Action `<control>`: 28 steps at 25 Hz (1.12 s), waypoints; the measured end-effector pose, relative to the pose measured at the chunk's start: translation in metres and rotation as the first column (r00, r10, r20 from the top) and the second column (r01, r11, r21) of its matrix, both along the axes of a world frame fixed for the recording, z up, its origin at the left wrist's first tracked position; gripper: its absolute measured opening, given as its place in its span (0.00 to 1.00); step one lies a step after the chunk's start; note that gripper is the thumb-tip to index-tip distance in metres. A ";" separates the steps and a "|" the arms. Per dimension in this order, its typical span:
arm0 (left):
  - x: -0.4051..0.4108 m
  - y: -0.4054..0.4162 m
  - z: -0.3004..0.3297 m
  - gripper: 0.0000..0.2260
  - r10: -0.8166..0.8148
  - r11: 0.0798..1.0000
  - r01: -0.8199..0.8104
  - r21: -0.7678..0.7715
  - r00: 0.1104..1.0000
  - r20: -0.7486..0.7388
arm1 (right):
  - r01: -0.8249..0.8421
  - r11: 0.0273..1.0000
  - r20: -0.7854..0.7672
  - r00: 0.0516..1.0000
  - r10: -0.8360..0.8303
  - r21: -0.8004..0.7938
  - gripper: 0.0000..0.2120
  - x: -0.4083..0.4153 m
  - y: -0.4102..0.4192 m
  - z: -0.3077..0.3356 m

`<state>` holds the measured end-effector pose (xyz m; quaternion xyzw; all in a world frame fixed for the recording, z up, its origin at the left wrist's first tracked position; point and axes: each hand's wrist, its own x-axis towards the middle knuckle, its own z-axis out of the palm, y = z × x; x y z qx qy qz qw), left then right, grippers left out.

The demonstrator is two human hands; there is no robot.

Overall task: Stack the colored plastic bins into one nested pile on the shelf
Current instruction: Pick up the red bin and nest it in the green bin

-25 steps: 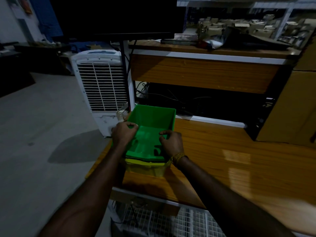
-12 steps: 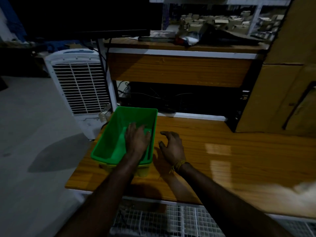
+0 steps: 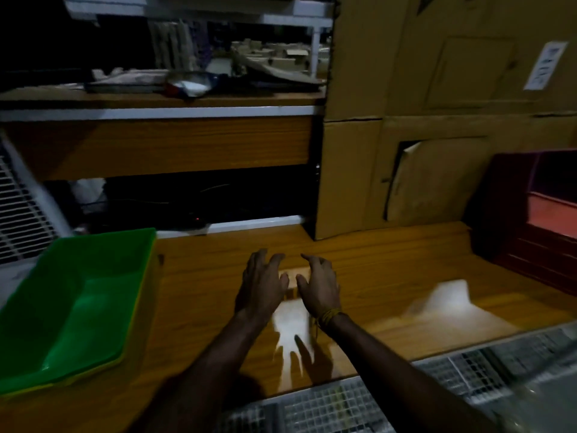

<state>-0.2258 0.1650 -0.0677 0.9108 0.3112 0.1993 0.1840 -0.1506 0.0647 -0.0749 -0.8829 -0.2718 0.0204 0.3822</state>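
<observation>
A green bin (image 3: 78, 307) sits nested inside a yellow bin (image 3: 137, 342) at the left end of the wooden shelf (image 3: 390, 276); only the yellow rim shows. At the far right stands a dark maroon bin (image 3: 512, 214) with a red-orange bin (image 3: 552, 214) seen inside it. My left hand (image 3: 262, 285) and my right hand (image 3: 318, 285) hover side by side over the middle of the shelf, fingers spread and relaxed, holding nothing. Both hands are well clear of the bins.
Large cardboard boxes (image 3: 437, 120) stand at the back right of the shelf. A higher wooden shelf (image 3: 156, 98) with clutter runs behind. A white wire rack (image 3: 343, 401) lies below the front edge, and a white cooler grille (image 3: 18, 214) is at the far left.
Both hands have let go of the green bin and moved right to the middle of the shelf. The view has swung right, bringing the maroon and red-orange bins into sight.
</observation>
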 end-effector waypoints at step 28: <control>0.524 -0.423 0.032 0.28 -0.565 0.736 0.558 -0.384 0.818 0.106 | 0.875 0.454 0.039 0.454 -0.890 0.170 0.19 0.455 -0.512 0.024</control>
